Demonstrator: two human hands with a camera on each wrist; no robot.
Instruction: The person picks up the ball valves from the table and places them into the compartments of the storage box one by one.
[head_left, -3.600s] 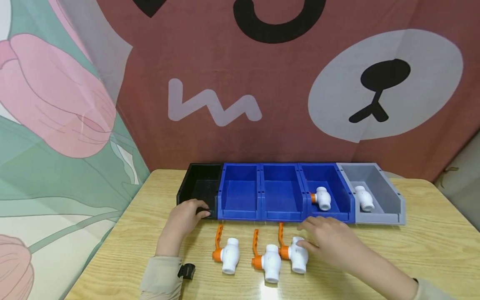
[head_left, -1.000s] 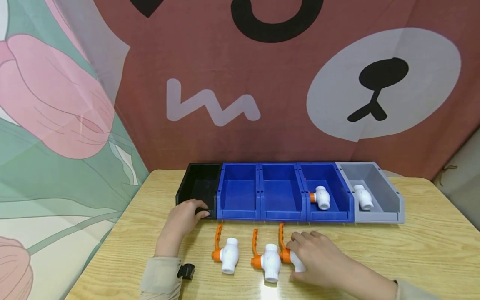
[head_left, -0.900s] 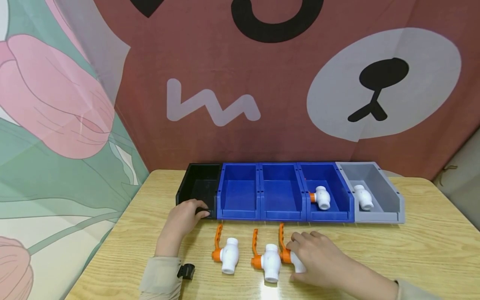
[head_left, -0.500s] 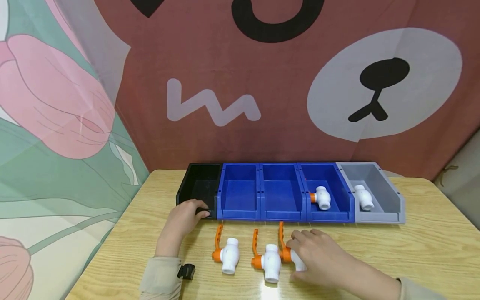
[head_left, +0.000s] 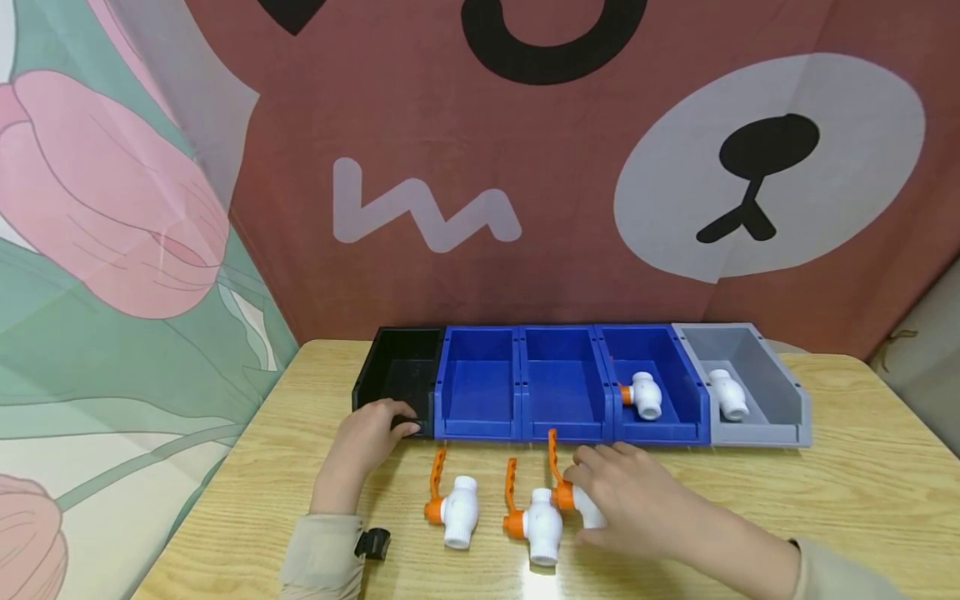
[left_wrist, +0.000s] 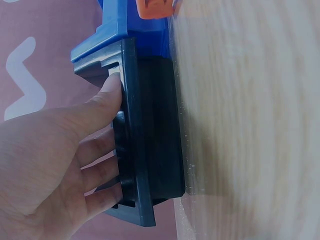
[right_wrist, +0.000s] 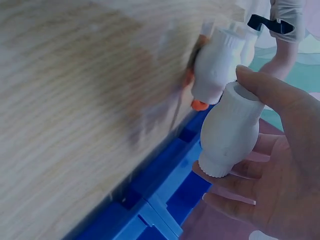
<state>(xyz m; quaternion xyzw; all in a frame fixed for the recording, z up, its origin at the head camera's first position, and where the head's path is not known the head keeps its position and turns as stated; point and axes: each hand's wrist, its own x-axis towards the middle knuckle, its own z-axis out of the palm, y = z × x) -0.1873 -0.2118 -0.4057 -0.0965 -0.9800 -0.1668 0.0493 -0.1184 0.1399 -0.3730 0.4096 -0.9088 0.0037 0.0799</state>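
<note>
My right hand (head_left: 633, 500) grips the white body of a ball valve (right_wrist: 230, 132) with an orange handle, thumb at one end and fingers at the other. That valve is tilted, close over the table. Two similar ball valves lie to its left, a middle one (head_left: 543, 527) and a left one (head_left: 461, 512), handles toward the bins. My left hand (head_left: 372, 442) holds the front rim of the black bin (left_wrist: 160, 130); its thumb lies on the rim and the fingertips are hidden behind it.
Right of the black bin stand three blue bins, a left (head_left: 478, 429), a middle (head_left: 566, 431) and a right one (head_left: 663, 432), then a grey bin (head_left: 761, 436). One valve (head_left: 646, 396) lies in the right blue bin, a white fitting (head_left: 727, 396) in the grey one. A printed cloth (head_left: 450, 283) hangs behind.
My right hand came down onto the right-hand valve, gripped it, and has just shifted it slightly left and toward the bins. The left hand stays at the black bin.
</note>
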